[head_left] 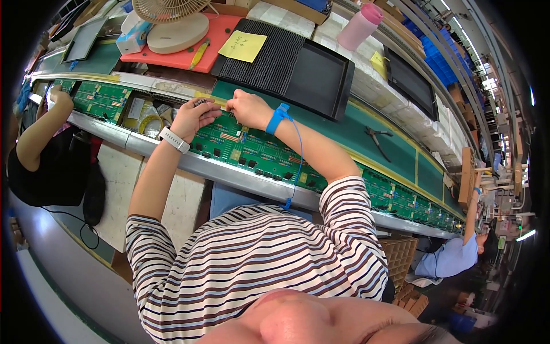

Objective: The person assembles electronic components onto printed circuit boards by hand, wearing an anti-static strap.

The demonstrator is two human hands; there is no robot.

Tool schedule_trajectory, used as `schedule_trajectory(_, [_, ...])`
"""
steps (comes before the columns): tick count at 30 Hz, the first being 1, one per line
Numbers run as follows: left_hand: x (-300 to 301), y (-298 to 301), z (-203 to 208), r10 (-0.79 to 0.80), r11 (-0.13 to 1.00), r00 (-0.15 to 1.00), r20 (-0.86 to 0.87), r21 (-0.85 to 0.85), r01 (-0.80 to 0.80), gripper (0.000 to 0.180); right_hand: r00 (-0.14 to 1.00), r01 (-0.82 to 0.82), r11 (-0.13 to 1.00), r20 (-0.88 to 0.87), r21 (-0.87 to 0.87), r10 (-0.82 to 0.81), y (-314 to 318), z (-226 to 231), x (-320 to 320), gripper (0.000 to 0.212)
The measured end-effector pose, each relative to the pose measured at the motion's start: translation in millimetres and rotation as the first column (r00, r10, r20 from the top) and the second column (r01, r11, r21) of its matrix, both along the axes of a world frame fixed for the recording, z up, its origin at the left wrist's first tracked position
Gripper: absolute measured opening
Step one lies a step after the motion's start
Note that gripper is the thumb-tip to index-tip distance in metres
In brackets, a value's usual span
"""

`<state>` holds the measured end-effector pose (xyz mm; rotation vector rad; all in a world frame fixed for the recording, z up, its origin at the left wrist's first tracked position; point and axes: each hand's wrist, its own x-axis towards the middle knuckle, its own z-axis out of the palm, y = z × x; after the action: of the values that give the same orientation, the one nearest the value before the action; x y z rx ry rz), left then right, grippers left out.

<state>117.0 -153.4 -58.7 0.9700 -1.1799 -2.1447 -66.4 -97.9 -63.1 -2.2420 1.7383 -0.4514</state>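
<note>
Green circuit boards with small black parts lie in a row along the line in front of me. My left hand, with a white watch band at its wrist, is curled above the near board's far left corner. Several small dark electronic components show between its fingers. Just to the right, my right hand is pinched over the board's far edge, its fingertips close to the left ones. What that pinch holds is too small to make out. A blue wrist strap with a coiled cord circles the right wrist.
Beyond the boards are a black tray with a yellow note, a fan on a red mat, and a pink bottle. Pliers lie right; a tape roll lies left. Co-workers' arms reach in at both ends.
</note>
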Motion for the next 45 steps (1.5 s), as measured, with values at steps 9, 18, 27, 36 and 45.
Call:
schedule_trajectory(9, [-5, 5, -4, 0.097, 0.968, 0.989, 0.109, -0.243, -0.068, 0.024, 0.996, -0.031, 0.991, 0.080, -0.132, 0.042, 10, 4, 10, 0.016])
schedule_trajectory(18, [-15, 9, -3, 0.035, 0.994, 0.999, 0.027, -0.107, -0.032, 0.022, 0.659, 0.055, 0.989, 0.739, 0.136, -0.139, 0, 9, 17, 0.018])
schedule_trajectory(27, [-1, 6, 2, 0.068, 0.966, 0.979, 0.192, -0.257, -0.017, 0.029, 0.655, 0.038, 0.949, 0.709, 0.314, -0.261, -26, -7, 4, 0.016])
schedule_trajectory(36, [9, 0, 7, 0.080, 0.964, 0.969, 0.232, -0.266, -0.016, 0.031, 0.984, 0.044, 0.999, 0.174, -0.010, -0.042, -23, -11, 6, 0.018])
schedule_trajectory(45, [9, -2, 3, 0.089, 0.963, 0.976, 0.200, -0.266, -0.033, 0.031, 0.999, 0.022, 0.993, 0.043, -0.116, -0.017, -16, -9, 16, 0.014])
